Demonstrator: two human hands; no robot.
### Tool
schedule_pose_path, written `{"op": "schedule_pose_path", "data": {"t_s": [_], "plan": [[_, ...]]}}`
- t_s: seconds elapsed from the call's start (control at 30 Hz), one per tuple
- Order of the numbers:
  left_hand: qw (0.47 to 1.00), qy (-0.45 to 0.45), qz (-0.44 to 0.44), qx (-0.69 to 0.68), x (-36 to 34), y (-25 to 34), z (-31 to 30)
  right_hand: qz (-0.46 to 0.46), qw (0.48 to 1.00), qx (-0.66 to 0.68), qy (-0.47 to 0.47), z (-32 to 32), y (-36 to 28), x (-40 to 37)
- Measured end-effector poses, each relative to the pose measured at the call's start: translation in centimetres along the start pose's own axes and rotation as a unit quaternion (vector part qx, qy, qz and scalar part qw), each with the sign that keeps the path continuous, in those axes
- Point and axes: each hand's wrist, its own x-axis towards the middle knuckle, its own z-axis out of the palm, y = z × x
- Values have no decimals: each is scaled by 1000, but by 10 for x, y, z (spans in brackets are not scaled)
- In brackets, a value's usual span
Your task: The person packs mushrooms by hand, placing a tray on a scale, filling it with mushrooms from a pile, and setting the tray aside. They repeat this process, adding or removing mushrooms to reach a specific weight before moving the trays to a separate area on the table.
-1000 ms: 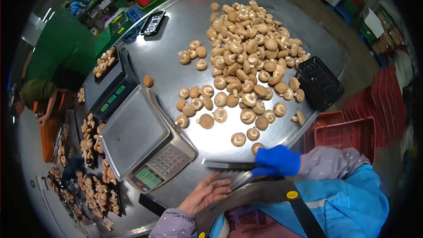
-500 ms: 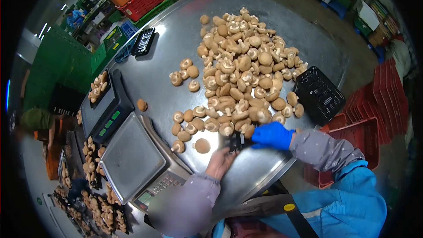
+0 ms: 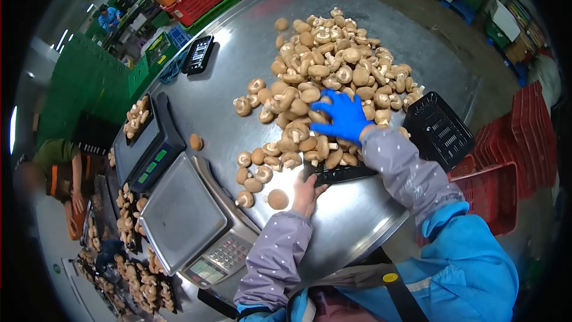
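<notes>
A large heap of brown mushrooms lies on the steel table. My right hand, in a blue glove, rests on the near part of the heap with its fingers spread over the mushrooms. At the heap's near edge, a black plastic tray stands tilted, partly covered by mushrooms. My ungloved left hand grips the left end of this tray. A single mushroom lies just left of that hand.
A silver scale and a dark scale stand to the left, the dark one bearing a tray of mushrooms. More black trays lie at the right. Red crates are beyond the table edge. A co-worker is at far left.
My right hand has moved from beside the tray up onto the heap, its fingers now spread. Mushrooms have shifted toward the tray, which now shows more fully beside my left hand.
</notes>
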Motion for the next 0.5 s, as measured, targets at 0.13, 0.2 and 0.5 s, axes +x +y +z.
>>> {"op": "schedule_pose_path", "data": {"t_s": [0.13,0.2,0.5], "plan": [[999,-22,20,45,-8,-11,-9,-12,962,262,-73,1,-25,-48],[998,-28,28,40,-20,-21,-15,-34,976,205,-68,-17,-49,-69],[995,-30,-84,-54,-95,-38,-46,286,705,648,-51,-20,-34,-84]]}}
